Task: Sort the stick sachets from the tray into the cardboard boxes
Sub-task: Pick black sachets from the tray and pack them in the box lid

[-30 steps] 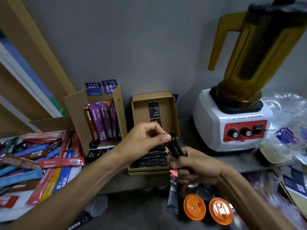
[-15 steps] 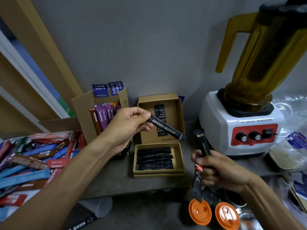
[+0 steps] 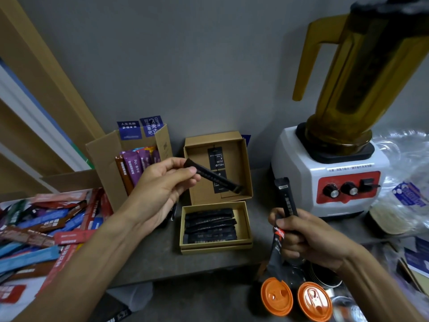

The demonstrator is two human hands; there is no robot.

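Left hand (image 3: 160, 187) pinches a black stick sachet (image 3: 213, 178) over the open flat box (image 3: 246, 224). Right hand (image 3: 301, 235) grips two more sachets (image 3: 286, 198).

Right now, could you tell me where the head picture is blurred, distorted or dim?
Head view: wide-angle distortion leans the blender jar and wooden frame outward; the plastic bags at right are smeared; print on the black sachet in the left hand is unreadable; lighting is dim.

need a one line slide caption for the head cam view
Left hand pinches a black stick sachet by the cardboard box of black sachets while the right hand grips other sachets.
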